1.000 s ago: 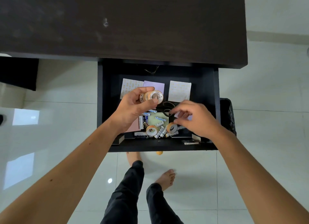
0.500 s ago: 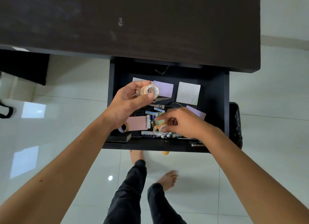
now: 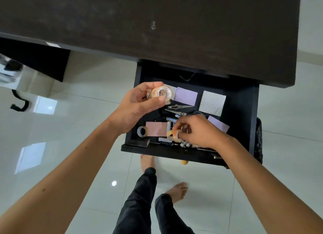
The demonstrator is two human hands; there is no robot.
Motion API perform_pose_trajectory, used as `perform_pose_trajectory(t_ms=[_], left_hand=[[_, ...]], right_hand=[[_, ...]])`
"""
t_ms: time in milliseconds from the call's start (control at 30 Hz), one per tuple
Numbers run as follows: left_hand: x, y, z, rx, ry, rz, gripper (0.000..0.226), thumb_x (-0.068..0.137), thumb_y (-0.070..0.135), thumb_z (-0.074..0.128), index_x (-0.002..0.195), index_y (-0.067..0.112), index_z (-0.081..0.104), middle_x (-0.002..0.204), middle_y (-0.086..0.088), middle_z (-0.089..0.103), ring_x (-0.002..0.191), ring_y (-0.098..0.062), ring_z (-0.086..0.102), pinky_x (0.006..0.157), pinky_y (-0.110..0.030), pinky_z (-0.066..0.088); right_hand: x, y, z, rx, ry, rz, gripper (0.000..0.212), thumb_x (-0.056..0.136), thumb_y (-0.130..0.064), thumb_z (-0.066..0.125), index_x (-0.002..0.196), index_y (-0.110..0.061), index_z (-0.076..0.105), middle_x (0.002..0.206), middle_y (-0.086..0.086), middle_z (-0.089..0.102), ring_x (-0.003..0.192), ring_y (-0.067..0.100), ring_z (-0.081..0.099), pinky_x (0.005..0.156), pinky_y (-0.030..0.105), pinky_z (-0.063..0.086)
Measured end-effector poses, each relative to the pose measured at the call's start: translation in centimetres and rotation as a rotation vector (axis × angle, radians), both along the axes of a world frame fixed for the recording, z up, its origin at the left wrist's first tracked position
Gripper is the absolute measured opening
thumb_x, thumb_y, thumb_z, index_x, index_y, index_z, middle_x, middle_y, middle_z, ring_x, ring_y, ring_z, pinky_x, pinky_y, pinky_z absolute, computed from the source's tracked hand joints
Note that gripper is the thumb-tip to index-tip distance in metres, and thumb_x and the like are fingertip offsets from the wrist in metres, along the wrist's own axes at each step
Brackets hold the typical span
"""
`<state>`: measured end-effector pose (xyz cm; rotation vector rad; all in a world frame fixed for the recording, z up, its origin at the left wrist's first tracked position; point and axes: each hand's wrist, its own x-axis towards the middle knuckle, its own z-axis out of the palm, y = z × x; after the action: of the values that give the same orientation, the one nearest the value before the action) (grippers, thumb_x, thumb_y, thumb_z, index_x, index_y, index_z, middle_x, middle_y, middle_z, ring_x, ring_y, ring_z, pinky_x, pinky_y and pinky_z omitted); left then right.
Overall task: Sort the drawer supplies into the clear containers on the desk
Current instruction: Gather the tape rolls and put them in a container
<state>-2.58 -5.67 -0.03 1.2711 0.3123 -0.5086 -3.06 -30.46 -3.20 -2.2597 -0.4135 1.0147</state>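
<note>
Lifted now, tape roll pinched by right fingers; left fingers grip rolls.

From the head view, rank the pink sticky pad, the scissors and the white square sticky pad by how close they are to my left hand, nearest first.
From the left hand:
1. Scissors, just right of its thumb.
2. Pink sticky pad, below the hand, near the drawer's front.
3. White square sticky pad, far right, at the drawer's back.

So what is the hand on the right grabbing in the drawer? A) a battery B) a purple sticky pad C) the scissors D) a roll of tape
D: the right hand pinches a yellowish roll of tape near the front of the drawer, while the scissors lie untouched farther back.
</note>
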Motion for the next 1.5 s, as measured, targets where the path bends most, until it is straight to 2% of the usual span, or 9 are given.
perform_pose_trajectory(t_ms=[167, 333, 500, 667, 767, 833, 967, 1167, 1500], left_hand=[[0.1, 0.7, 0.4, -0.032, 0.001, 0.03, 0.052, 0.086, 0.017, 0.082, 0.134, 0.009, 0.063, 0.136, -0.018, 0.068, 0.129, -0.034, 0.066, 0.113, -0.049, 0.051], [0.6, 0.6, 0.7, -0.045, 0.004, 0.039, 0.045, 0.088, 0.011, 0.076, 0.131, 0.011, 0.064, 0.125, -0.01, 0.072, 0.123, -0.029, 0.069, 0.111, -0.046, 0.053], [1.0, 0.8, 0.8, -0.043, 0.016, 0.042, 0.046, 0.087, 0.012, 0.077, 0.132, 0.012, 0.065, 0.126, -0.009, 0.072, 0.125, -0.03, 0.069, 0.111, -0.046, 0.053], [1.2, 1.0, 0.7, -0.026, 0.03, 0.033, 0.047, 0.086, 0.013, 0.078, 0.131, 0.013, 0.065, 0.13, -0.013, 0.07, 0.129, -0.036, 0.066, 0.112, -0.047, 0.053], [1.2, 1.1, 0.6, -0.02, 0.031, 0.027, 0.046, 0.086, 0.013, 0.078, 0.131, 0.014, 0.065, 0.133, -0.016, 0.069, 0.128, -0.035, 0.066, 0.113, -0.049, 0.051], [1.1, 1.1, 0.6, -0.015, 0.034, 0.023, 0.046, 0.087, 0.014, 0.078, 0.131, 0.014, 0.065, 0.137, -0.02, 0.067, 0.129, -0.036, 0.066, 0.113, -0.05, 0.051], [1.0, 1.1, 0.5, -0.004, 0.035, 0.006, 0.047, 0.087, 0.014, 0.078, 0.132, 0.015, 0.065, 0.138, -0.021, 0.066, 0.129, -0.038, 0.065, 0.113, -0.052, 0.05], [0.8, 1.5, 0.4, 0.016, 0.033, 0.011, 0.045, 0.087, 0.015, 0.078, 0.13, 0.015, 0.066, 0.134, -0.014, 0.07, 0.129, -0.033, 0.066, 0.114, -0.054, 0.049], [1.0, 2.0, 0.7, 0.012, 0.045, 0.026, 0.054, 0.082, 0.02, 0.083, 0.133, 0.013, 0.065, 0.133, -0.016, 0.07, 0.127, -0.033, 0.067, 0.114, -0.053, 0.05]], right_hand=[[0.6, 4.3, 0.5, 0.118, 0.056, -0.013, 0.025, 0.097, -0.015, 0.071, 0.115, -0.031, 0.077, 0.099, -0.014, 0.074, 0.089, 0.003, 0.069, 0.087, 0.026, 0.058], [1.3, 8.2, 0.5, 0.048, 0.044, 0.065, 0.032, 0.099, -0.017, 0.062, 0.129, -0.025, 0.071, 0.098, -0.007, 0.067, 0.085, 0.012, 0.064, 0.084, 0.035, 0.056], [1.2, 10.3, -0.2, -0.127, 0.068, 0.239, 0.034, 0.105, -0.024, 0.055, 0.138, -0.015, 0.06, 0.133, 0.013, 0.057, 0.126, 0.032, 0.054, 0.088, 0.034, 0.039], [0.8, 10.8, 0.2, -0.173, 0.195, 0.272, 0.008, 0.104, -0.024, 0.049, 0.098, -0.022, 0.054, 0.133, 0.013, 0.043, 0.129, 0.032, 0.05, 0.087, 0.034, 0.034], [0.9, 11.0, 0.5, -0.17, 0.217, 0.264, 0.029, 0.104, -0.028, 0.047, 0.126, -0.014, 0.059, 0.15, 0.014, 0.039, 0.126, 0.029, 0.05, 0.089, 0.034, 0.037], [0.9, 11.1, 0.5, -0.161, 0.201, 0.266, 0.039, 0.102, -0.035, 0.052, 0.133, -0.012, 0.054, 0.145, 0.012, 0.041, 0.122, 0.026, 0.049, 0.087, 0.035, 0.039], [0.9, 10.9, -0.1, -0.153, 0.155, 0.271, 0.063, 0.098, -0.046, 0.065, 0.147, -0.013, 0.045, 0.159, 0.014, 0.039, 0.147, 0.03, 0.039, 0.106, 0.042, 0.042], [1.1, 10.0, -0.8, -0.005, 0.217, 0.114, 0.047, 0.086, -0.046, 0.083, 0.125, -0.032, 0.062, 0.121, -0.006, 0.069, 0.107, 0.015, 0.068, 0.098, 0.037, 0.058], [0.6, 8.5, -0.6, 0.053, 0.291, 0.022, 0.042, 0.09, -0.042, 0.081, 0.128, -0.03, 0.066, 0.105, -0.016, 0.071, 0.096, 0.004, 0.069, 0.094, 0.033, 0.058]])
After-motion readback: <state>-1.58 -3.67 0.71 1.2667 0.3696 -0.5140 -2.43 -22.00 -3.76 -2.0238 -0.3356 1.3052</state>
